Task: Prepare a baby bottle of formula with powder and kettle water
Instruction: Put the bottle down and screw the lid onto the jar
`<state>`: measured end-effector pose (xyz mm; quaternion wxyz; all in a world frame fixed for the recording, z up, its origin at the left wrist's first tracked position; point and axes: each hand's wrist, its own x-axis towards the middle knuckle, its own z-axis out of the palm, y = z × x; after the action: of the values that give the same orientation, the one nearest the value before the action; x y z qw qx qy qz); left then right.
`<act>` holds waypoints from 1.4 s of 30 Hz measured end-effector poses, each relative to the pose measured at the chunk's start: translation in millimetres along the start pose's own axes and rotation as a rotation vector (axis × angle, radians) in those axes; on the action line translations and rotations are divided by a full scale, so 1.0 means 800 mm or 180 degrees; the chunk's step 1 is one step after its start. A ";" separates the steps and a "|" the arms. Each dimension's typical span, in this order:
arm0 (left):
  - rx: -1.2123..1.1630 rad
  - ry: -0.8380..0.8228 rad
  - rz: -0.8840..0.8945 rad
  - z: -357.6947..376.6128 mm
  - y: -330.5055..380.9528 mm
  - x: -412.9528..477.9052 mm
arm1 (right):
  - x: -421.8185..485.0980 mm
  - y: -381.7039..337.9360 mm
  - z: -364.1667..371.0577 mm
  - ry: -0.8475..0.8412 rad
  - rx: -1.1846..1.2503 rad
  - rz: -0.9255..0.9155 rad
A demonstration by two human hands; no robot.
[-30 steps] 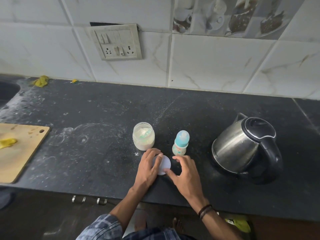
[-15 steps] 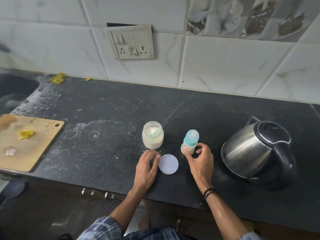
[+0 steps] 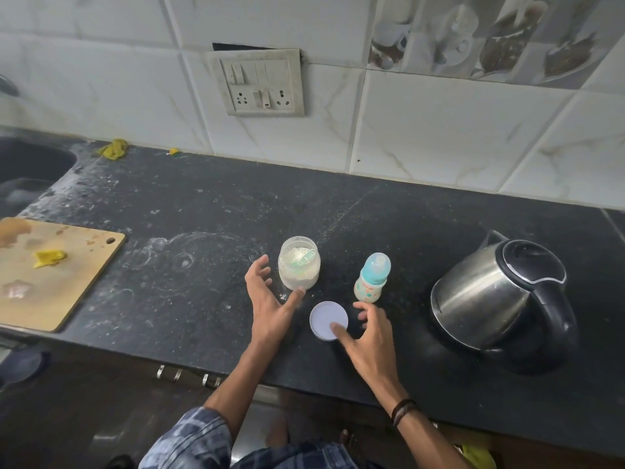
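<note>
An open clear jar of white formula powder with a green scoop inside stands mid-counter. Its round white lid lies flat in front of it. A small baby bottle with a blue cap stands upright to the jar's right. A steel kettle with a black lid and handle sits at the right. My left hand is open, fingers spread, just left of the jar, thumb near its base. My right hand is open below the bottle, its thumb tip over the lid's edge. Neither hand holds anything.
A wooden cutting board with yellow scraps lies at the left, by a dark sink. Powder dusts the black counter. A switch and socket panel is on the tiled wall. The counter's front edge runs below my wrists.
My left hand rose from beside the lid to the jar's left side. My right hand drew back from the bottle to the lid. The lid, jar, bottle and kettle stayed put.
</note>
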<state>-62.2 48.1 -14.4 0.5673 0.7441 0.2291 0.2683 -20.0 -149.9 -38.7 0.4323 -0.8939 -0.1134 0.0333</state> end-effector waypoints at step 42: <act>0.0709 -0.1036 -0.0506 -0.015 0.025 0.066 | 0.103 -0.137 -0.012 -0.0661 0.0339 -0.0575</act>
<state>-30.0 85.9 14.9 0.5306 0.8152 0.2207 0.0720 42.4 -72.5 55.7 0.4663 -0.8476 -0.2356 0.0926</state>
